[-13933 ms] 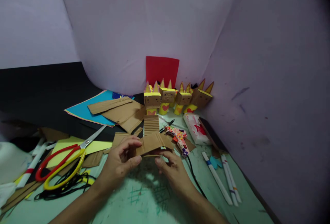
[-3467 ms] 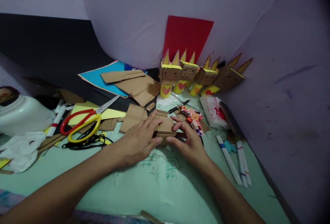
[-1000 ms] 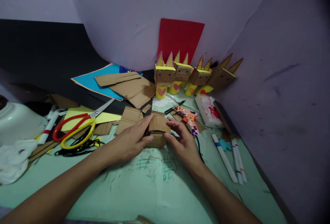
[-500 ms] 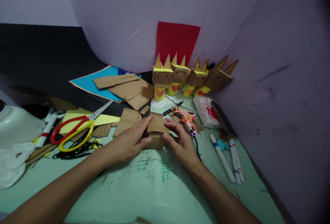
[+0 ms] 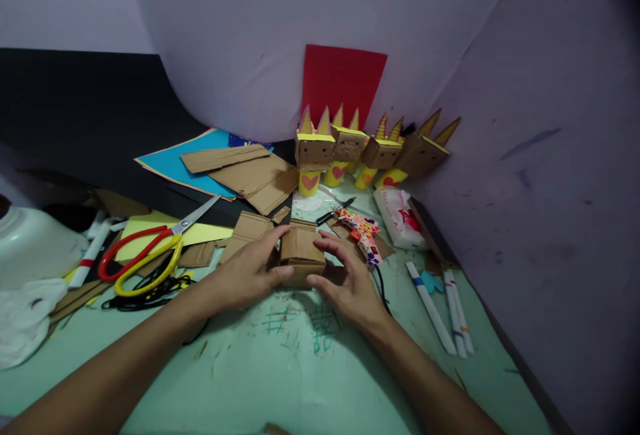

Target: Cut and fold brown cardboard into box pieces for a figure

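A small brown cardboard box [image 5: 302, 251] stands on the green table between my hands. On its left side, my left hand [image 5: 253, 269] holds it with thumb low at the front and fingers near the top. My right hand [image 5: 347, 278] curves around the right side, thumb at the front corner and fingertips at the top edge. Behind the box lie a cardboard piece [image 5: 246, 229] and a black pen [image 5: 336, 211]. A glue gun with floral covering [image 5: 367, 233] rests right of it.
Red and yellow scissors [image 5: 173, 241] lie left over black cord. Cardboard figures with pointed ears [image 5: 315, 152] stand at the back before a red sheet [image 5: 344, 81]. White markers [image 5: 431, 308] and a tissue pack [image 5: 400, 215] are right; a white jug [image 5: 37, 245] is far left.
The box has shifted slightly left and its lid-like top sits more level. My right thumb and fingers have moved a little left with it.
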The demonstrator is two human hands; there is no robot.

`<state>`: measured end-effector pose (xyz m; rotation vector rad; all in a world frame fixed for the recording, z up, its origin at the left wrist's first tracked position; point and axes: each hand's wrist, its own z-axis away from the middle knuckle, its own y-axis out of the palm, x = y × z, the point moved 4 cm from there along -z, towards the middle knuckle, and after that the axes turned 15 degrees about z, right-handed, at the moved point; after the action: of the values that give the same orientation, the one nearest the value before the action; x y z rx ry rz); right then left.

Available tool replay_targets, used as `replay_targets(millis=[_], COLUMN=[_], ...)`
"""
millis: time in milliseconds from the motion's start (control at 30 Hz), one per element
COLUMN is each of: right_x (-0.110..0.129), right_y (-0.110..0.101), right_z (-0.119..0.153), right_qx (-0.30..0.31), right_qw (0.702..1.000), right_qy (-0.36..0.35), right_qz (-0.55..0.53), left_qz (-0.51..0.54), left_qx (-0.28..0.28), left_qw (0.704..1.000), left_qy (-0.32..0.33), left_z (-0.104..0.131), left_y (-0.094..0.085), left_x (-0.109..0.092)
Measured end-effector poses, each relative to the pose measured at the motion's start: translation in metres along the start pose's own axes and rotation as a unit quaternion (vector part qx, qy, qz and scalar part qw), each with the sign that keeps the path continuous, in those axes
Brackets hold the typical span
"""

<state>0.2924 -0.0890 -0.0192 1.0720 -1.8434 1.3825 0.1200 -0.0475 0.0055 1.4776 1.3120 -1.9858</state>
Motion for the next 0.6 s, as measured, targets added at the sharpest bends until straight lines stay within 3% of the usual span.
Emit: replay_targets(millis=[233,367,500,600], right_x=[0.000,-0.007,-0.016,-0.014], right_y=[0.001,-0.008,-0.014,-0.005], right_z=[0.000,-0.004,-0.007,-0.005], right_qx=[0.001,-0.052,-0.102,-0.069], right_qw=[0.999,0.987,0.975,0.986], right_qy=[0.023,0.085,0.153,0.128], right_qz=[-0.033,-0.124,-0.122,-0.075], left_qz=[0.114,0.195,0.369,0.463], left_qx=[-0.005,-0.040,-0.150,-0.169], left_qw=[0.993,0.978,0.916,0.866], left_qy=[-0.037,-0.055,-0.041,-0.080], left_z=[-0.004,-0.002,0.001,0.003], left_y=[-0.006,-0.014,-0.030,-0.026], left_x=[0.003,-0.006,-0.012,-0.011])
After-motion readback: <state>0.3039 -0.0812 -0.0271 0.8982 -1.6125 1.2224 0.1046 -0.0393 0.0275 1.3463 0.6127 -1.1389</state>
